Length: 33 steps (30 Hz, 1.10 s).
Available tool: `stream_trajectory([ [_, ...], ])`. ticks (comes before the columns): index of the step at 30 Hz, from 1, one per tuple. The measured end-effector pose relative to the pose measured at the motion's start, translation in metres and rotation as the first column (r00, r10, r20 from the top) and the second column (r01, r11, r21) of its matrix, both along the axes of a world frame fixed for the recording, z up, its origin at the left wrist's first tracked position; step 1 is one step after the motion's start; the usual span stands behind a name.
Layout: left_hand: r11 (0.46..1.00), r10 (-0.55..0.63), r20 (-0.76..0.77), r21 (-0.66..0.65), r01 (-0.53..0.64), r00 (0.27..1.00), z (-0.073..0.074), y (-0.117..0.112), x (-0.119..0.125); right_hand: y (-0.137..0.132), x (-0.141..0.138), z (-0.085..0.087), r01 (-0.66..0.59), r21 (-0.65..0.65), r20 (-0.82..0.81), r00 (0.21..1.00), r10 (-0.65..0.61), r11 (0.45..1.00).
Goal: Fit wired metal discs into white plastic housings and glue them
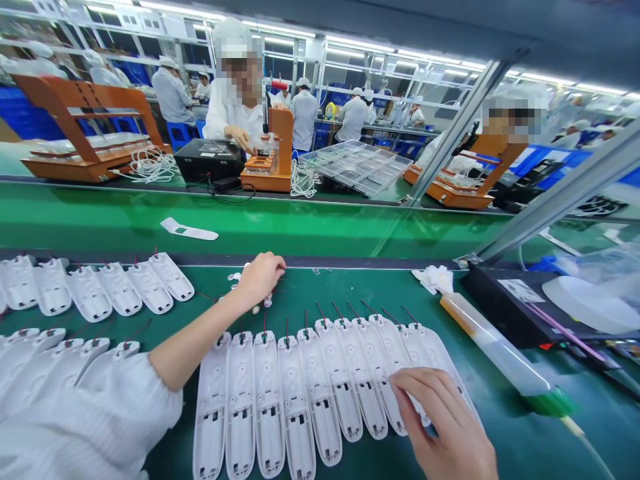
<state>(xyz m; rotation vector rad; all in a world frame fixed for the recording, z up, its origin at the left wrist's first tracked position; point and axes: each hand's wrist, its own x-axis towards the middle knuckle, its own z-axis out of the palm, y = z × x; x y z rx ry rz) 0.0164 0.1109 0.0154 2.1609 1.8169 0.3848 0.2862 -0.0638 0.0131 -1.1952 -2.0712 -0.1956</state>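
My left hand (259,278) reaches forward to a small pile of round silver parts (235,276) on the green mat, fingers curled down over them; what it grips is hidden. My right hand (445,427) rests with fingers bent on the right end of a row of several white plastic housings (300,393), each with a thin red wire at its top. More white housings (120,287) lie in rows at the left.
A glue syringe (495,350) with a green tip lies at the right beside a white cloth (434,278). A black box (520,303) sits at the far right. Beyond the green conveyor (300,227), people in white work at orange fixtures (273,163).
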Motion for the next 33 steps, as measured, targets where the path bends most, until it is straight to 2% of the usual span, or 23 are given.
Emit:
stream_trajectory([
  [3, 0.999, -0.005, -0.118, 0.045, 0.011, 0.993, -0.006, 0.016, -0.008, -0.007, 0.009, 0.001, 0.036, -0.015, 0.015, 0.999, -0.035, 0.999],
  [10, 0.993, -0.064, -0.255, 0.083, 0.088, 0.965, -0.021, 0.024, -0.007, -0.020, 0.024, -0.001, 0.114, -0.028, 0.029, 0.993, -0.113, 0.993],
  [12, 0.990, -0.074, -0.268, 0.094, 0.103, 0.961, -0.024, 0.026, -0.008, -0.024, 0.030, -0.004, 0.087, -0.049, 0.061, 0.995, -0.084, 0.995],
  [16, 0.984, -0.096, -0.282, 0.118, 0.134, 0.954, -0.028, 0.028, -0.011, -0.032, 0.038, -0.013, -0.038, -0.084, 0.159, 0.986, 0.051, 0.996],
  [18, 0.981, -0.104, -0.288, 0.129, 0.147, 0.952, -0.028, 0.027, -0.012, -0.034, 0.037, -0.017, -0.046, -0.069, 0.193, 0.979, 0.059, 0.997],
  [22, 0.978, -0.107, -0.287, 0.144, 0.153, 0.952, -0.027, 0.023, -0.009, -0.035, 0.044, -0.020, -0.011, -0.030, 0.201, 0.979, 0.017, 0.999],
  [26, 0.975, -0.108, -0.250, 0.161, 0.151, 0.962, -0.026, 0.020, -0.006, -0.035, 0.069, -0.021, 0.063, -0.033, 0.222, 0.974, -0.054, 0.997],
  [30, 0.972, -0.107, -0.155, 0.193, 0.136, 0.982, -0.025, 0.020, -0.004, -0.039, 0.093, -0.021, 0.090, -0.039, 0.280, 0.957, -0.076, 0.995],
  [33, 0.971, -0.113, -0.065, 0.202, 0.124, 0.991, -0.020, 0.021, -0.001, -0.043, 0.098, -0.025, 0.112, -0.066, 0.278, 0.956, -0.090, 0.991],
])
